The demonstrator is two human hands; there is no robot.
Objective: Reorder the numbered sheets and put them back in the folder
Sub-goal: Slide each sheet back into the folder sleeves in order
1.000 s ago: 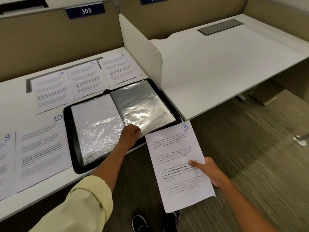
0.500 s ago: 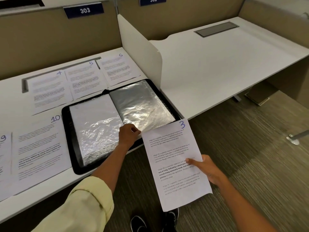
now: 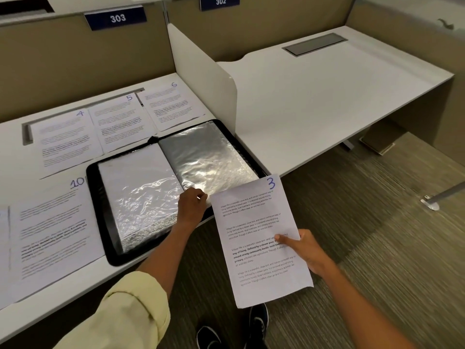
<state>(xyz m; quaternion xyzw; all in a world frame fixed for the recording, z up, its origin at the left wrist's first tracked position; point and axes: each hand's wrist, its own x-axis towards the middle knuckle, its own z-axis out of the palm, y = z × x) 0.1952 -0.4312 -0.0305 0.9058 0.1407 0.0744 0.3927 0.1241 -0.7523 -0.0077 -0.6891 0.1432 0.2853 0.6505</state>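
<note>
Sheet 3, white, printed, blue numeral

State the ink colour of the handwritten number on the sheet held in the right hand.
Blue ink: the handwritten 3, clearest in the head view.

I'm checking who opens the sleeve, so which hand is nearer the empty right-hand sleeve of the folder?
Left. The left hand grips the near edge of the right-hand sleeve; the right hand is off the desk, holding sheet 3.
</note>
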